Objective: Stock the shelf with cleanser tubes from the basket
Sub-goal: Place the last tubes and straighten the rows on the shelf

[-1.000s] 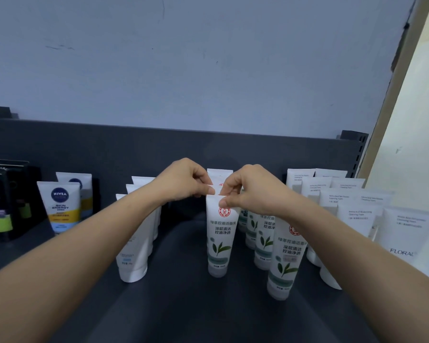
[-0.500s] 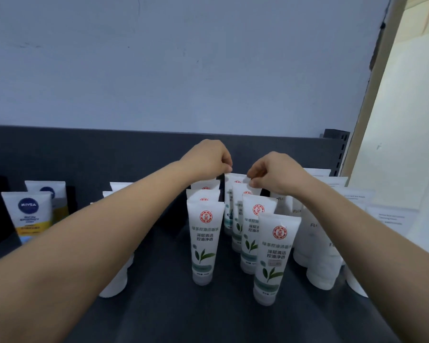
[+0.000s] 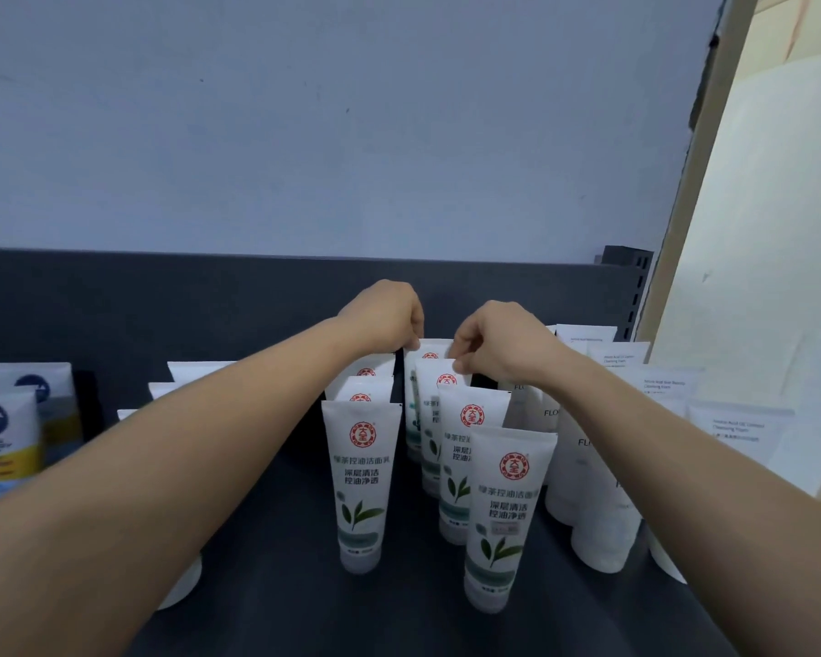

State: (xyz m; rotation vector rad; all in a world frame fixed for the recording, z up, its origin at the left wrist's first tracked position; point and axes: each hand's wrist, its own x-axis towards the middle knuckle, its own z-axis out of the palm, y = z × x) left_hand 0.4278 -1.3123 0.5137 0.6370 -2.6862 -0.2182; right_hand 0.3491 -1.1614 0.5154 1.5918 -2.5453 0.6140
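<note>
White cleanser tubes with a red seal and a green leaf stand cap-down in two rows on the dark grey shelf [image 3: 280, 599]. The front tube of the left row [image 3: 361, 481] and the front tube of the right row [image 3: 508, 509] stand free. My left hand [image 3: 387, 317] and my right hand [image 3: 498, 339] reach to the back of the rows. Their fingertips pinch the top edge of the rear tube [image 3: 430, 352] from either side. Whether my right thumb also touches the tube in front of it, I cannot tell. No basket is in view.
Plain white FLORAL tubes [image 3: 598, 523] crowd the shelf on the right, up to a beige wall. Other white tubes [image 3: 195, 372] stand behind my left forearm, with Nivea tubes [image 3: 1, 438] at the far left. A dark back panel [image 3: 162, 301] closes the shelf.
One second ago both hands pinched the top of the front tube in the left row. They let it go and moved back to the rear tube, where they now rest slightly lower.
</note>
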